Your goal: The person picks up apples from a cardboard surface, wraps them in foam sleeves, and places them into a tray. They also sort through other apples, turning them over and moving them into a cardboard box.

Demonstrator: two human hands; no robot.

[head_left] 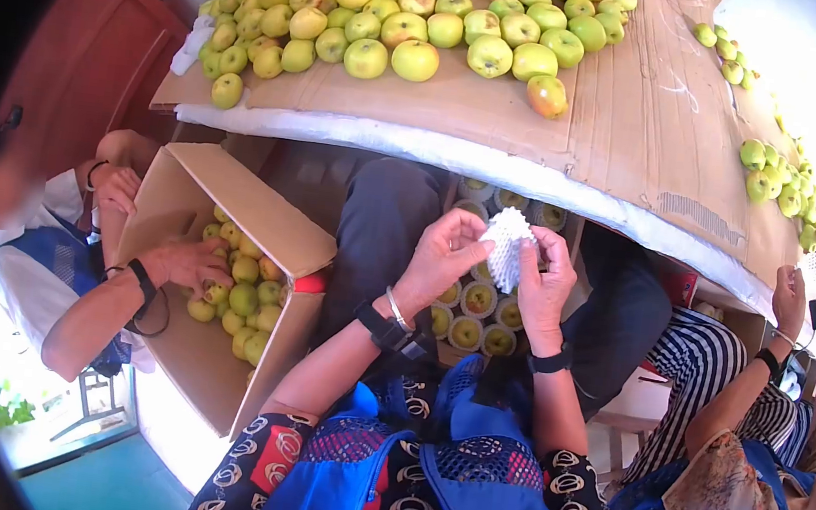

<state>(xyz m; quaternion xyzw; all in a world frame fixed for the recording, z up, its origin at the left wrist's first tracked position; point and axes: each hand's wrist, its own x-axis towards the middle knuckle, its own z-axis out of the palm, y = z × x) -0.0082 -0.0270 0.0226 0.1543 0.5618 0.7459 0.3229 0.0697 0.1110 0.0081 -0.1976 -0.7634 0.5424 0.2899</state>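
In front of me, above my lap, a white foam net sleeve (pixel 507 246) is stretched between my two hands. My left hand (pixel 446 259) pinches its left side with thumb and fingertips. The right side is gripped by my right hand (pixel 545 279), thumb on the near face. No fruit shows inside the sleeve. Below the hands, between my knees, apples in foam nets (pixel 476 300) sit in rows; the container around them is mostly hidden by my hands and legs.
A cardboard-covered table (pixel 634 130) ahead bears many loose yellow-green apples (pixel 415 60). At left, a person's hand (pixel 190 266) reaches into a tilted cardboard box (pixel 295 232) of apples. Another person at right raises a hand (pixel 788 301) beside a white foam net (pixel 814 273).
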